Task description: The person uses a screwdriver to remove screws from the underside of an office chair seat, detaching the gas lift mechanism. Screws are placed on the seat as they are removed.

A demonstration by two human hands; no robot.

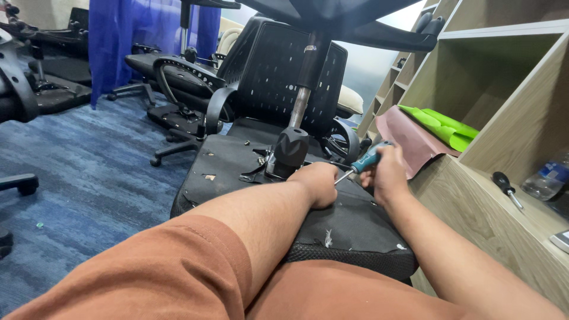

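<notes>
now right hand [388,176] fingers around screwdriver [359,166]

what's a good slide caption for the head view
Right hand drives a teal-handled screwdriver into an upturned chair seat, left hand beside it.

The screwdriver [363,162] has a teal and black handle and a thin metal shaft; it lies tilted, handle up to the right, tip pointing down-left toward the underside of the upturned office chair seat [332,228]. That seat is black, its fabric bottom scuffed and torn in spots, lying upside down with its grey gas column [303,95] and black mechanism [289,151] sticking upward near the middle
</notes>
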